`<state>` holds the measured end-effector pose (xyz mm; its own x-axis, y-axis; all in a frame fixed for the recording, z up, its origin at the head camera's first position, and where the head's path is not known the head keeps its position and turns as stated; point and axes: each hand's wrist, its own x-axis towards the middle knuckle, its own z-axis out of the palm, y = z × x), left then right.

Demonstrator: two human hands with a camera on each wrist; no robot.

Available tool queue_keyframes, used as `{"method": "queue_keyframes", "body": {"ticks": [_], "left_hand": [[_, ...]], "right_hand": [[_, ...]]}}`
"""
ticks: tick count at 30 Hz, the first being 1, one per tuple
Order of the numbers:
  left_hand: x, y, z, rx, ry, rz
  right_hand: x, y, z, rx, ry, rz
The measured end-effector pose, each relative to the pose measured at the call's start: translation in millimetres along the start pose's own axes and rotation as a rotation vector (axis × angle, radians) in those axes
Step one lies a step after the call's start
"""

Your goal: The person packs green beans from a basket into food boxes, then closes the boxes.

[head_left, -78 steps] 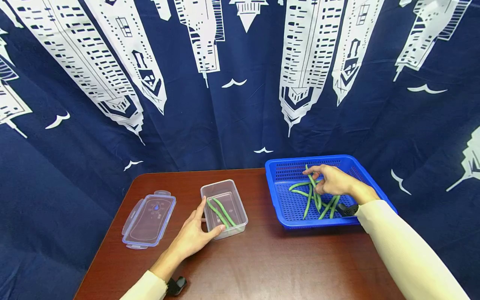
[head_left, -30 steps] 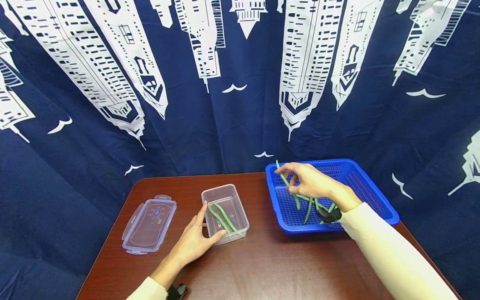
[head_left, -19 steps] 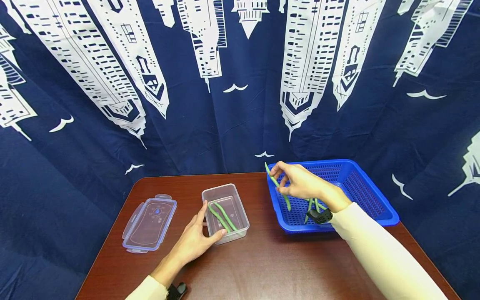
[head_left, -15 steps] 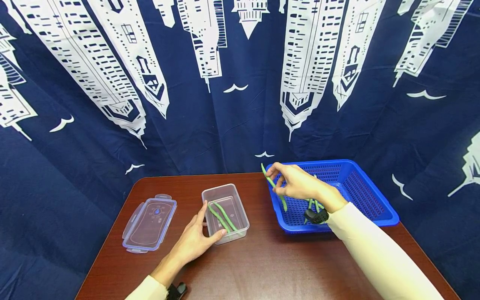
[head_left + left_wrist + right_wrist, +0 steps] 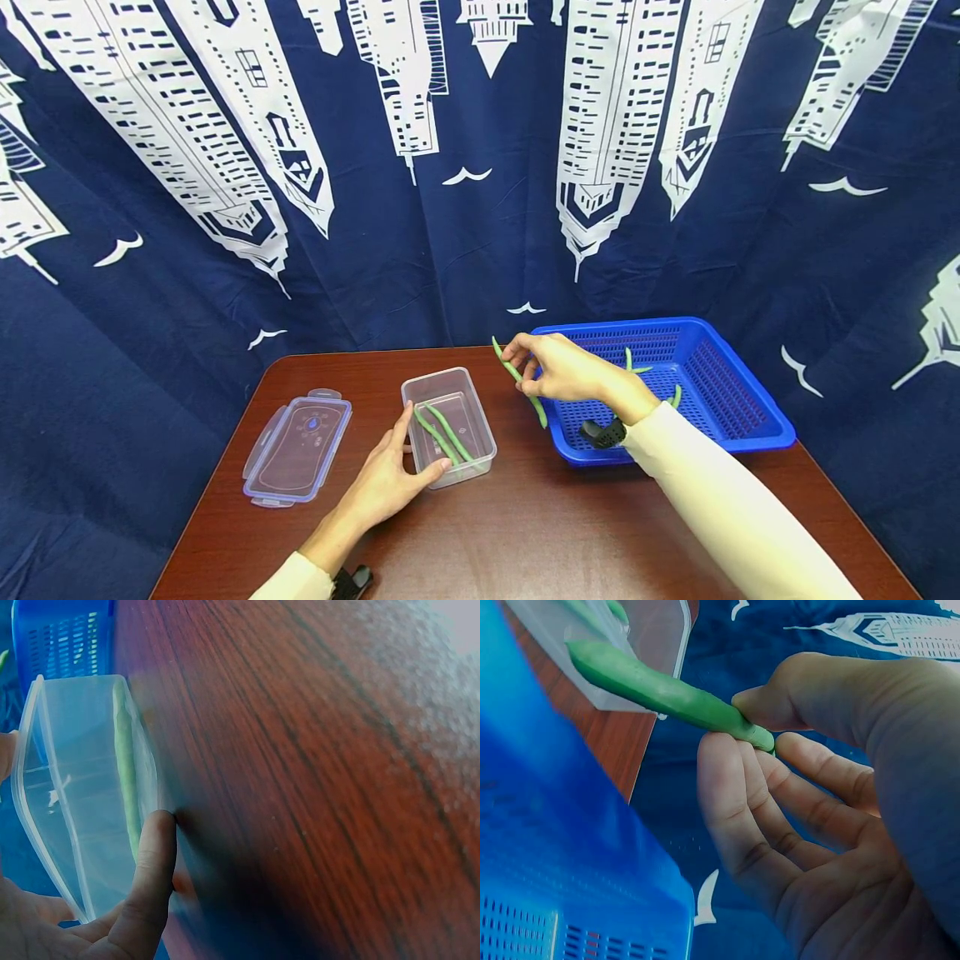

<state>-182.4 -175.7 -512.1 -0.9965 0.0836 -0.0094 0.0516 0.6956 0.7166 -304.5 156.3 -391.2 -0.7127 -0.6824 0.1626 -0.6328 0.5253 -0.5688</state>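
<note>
With the thumb and fingers of our right hand (image 5: 555,367) we pinch a slender green bean (image 5: 537,408), held tilted at the left edge of a rectangular blue perforated plastic basket (image 5: 731,417). Our left hand (image 5: 386,475), thumb and fingers spread apart, holds the corner of a clear rectangular plastic container (image 5: 453,382), in which two green beans (image 5: 450,432) lie side by side. Left of it, on the brown wood-grain desk (image 5: 540,533), lies a clear blue-edged plastic lid (image 5: 296,454); we see a blue drop mark (image 5: 312,423) on it, its surrounding print too small to read. Our right forearm and black wrist camera (image 5: 603,433) partly hide the beans in the basket (image 5: 677,396). Behind hangs navy cloth (image 5: 480,250) printed with white towers.
</note>
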Motion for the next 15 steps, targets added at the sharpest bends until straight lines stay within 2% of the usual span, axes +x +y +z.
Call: {"method": "queue_keyframes", "body": {"ticks": [5, 15], "left_hand": [[0.4, -0.2, 0.2, 0.003, -0.005, -0.002], [-0.6, 2.0, -2.7, 0.007, -0.02, -0.019]], "right_hand": [[7.0, -6.5, 7.5, 0.028, -0.022, -0.009], [23.5, -19.2, 24.8, 0.003, -0.057, -0.041]]}}
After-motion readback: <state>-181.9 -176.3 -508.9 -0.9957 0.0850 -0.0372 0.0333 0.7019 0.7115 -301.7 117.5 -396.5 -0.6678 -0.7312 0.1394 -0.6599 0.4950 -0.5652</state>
